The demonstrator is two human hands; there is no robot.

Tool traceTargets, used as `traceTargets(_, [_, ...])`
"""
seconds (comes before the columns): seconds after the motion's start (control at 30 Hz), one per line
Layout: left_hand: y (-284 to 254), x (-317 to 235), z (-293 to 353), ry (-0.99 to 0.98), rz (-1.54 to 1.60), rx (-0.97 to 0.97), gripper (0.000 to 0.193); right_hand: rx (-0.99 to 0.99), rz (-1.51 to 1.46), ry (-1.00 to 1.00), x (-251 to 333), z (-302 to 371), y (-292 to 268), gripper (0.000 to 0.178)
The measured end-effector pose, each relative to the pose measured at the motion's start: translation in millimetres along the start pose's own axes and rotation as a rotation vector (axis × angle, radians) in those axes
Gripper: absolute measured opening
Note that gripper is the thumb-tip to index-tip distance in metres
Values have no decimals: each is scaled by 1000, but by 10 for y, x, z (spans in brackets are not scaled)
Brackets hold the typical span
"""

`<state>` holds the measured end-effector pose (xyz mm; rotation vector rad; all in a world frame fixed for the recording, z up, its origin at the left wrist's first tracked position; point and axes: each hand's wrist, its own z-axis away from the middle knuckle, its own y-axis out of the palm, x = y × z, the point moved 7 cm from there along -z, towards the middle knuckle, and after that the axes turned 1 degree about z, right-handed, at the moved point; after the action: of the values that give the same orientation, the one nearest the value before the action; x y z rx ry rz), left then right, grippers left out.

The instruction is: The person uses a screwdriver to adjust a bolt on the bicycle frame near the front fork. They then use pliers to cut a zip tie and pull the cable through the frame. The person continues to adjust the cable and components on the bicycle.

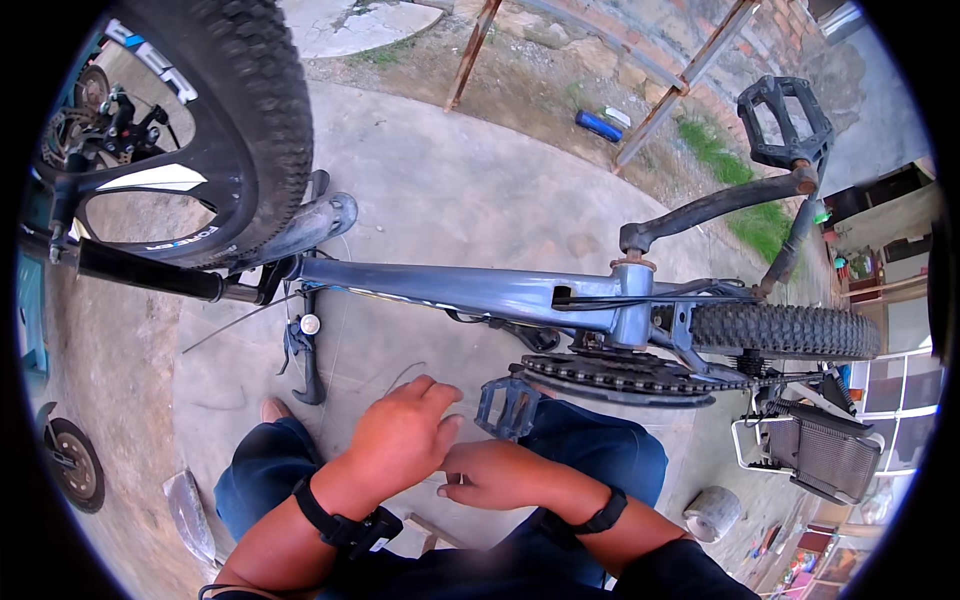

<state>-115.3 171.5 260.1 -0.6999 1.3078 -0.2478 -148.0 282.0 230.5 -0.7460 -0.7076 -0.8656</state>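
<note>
My left hand (398,440) is closed, its fingers curled, above the gap between my knees. Just below and to the right, my right hand (505,474) is closed too, fingertips partly hidden behind the left; what either holds, if anything, does not show. A thin dark wire (405,372) curves just beyond my left hand; I cannot tell whether they touch. Across the view in front of me lies an upturned bicycle with a blue-grey frame (440,283). Its near black pedal (508,408) is beside my right hand, close to the chainring (620,378).
The large front wheel (275,110) rises at upper left, the far pedal (787,122) at upper right. The handlebar grip (311,375) rests low on the concrete. A chair (825,450), a grey cylinder (712,513) and another wheel (75,465) stand around. A rusty railing (470,55) is beyond.
</note>
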Motion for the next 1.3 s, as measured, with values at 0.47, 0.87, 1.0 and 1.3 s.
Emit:
traceTargets(0.47, [437,117,-419,-153,170,172,41,-256,108,-192,-241,123,-259,25])
traceTargets(0.87, [616,202,-499,-61,147,224,30,-319,186,-253,-88,161,-427,31])
traceTargets(1.0, [646,222,-473,-66,132,239,30,-235,-2,-246,-200,161,-346,32])
traceTargets(1.3, [471,153,-357,-118,10,198,30,-98,-48,-161,-119,89,-329,24])
